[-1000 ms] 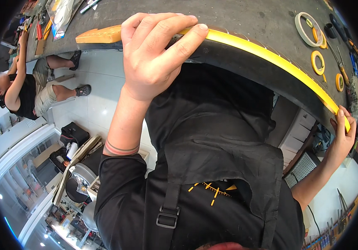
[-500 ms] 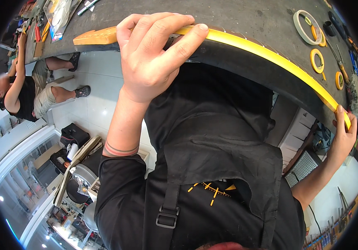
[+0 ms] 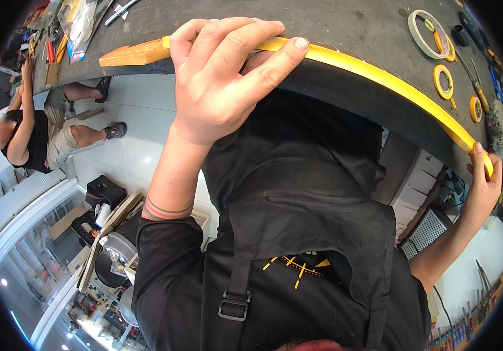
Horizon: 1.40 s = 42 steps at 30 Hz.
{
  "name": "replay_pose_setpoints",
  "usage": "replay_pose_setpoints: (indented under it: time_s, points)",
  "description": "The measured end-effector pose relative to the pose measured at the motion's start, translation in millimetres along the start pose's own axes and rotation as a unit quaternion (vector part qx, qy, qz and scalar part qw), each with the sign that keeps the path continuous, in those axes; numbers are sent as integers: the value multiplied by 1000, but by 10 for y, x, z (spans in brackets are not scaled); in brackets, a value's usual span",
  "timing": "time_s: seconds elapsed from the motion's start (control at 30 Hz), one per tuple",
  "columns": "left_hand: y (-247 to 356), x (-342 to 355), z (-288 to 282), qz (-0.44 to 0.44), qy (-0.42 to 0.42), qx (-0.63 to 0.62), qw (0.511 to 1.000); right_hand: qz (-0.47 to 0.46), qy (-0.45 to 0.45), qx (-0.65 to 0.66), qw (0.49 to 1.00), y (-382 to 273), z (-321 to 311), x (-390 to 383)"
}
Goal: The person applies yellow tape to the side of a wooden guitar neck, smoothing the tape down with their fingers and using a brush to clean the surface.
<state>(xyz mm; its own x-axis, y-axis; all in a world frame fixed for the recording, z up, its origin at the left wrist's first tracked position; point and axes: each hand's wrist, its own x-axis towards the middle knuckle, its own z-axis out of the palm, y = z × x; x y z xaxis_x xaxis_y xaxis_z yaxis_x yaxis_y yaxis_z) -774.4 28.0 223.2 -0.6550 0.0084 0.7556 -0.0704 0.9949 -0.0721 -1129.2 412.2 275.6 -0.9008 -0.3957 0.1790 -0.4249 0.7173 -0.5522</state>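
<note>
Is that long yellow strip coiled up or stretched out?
Stretched out: the yellow strip runs lengthwise, uncoiled, between the left hand and right hand.

The strip (image 3: 380, 75) is bright yellow, the wooden end (image 3: 133, 55) orange-brown, the benchtop (image 3: 345, 23) grey, the apron (image 3: 310, 216) black.

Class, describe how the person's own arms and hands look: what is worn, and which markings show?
Both the left hand and the right hand are bare, with no glove. Black short sleeves cover the upper arms. A thin dark line rings the left forearm below the elbow; whether it is drawn or worn, I cannot tell.
</note>
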Motion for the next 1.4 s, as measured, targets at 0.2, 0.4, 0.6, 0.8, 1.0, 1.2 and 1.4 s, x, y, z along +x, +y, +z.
replay_pose_setpoints:
  time_s: [0.2,0.4,0.6,0.8,1.0,1.2,1.4]
  points:
    - [21,38,53,6,-4,-7,1000,4,-21,0,1000,76,-28,22]
    - [57,71,74,6,-12,-14,1000,18,-33,41,998,100,-14,16]
    - [53,103,77,13,-13,-14,1000,22,-38,72,996,123,-11,6]
    - [97,140,106,10,-20,-18,1000,17,-27,104,994,6,52,-33]
    - [149,179,119,9,-26,-24,999,9,-38,107,993,54,33,-25]
    - [206,227,142,4,-32,-26,999,-10,-52,102,993,51,38,-53]
    - [267,278,154,3,-40,-29,999,-15,-53,109,992,47,38,-85]
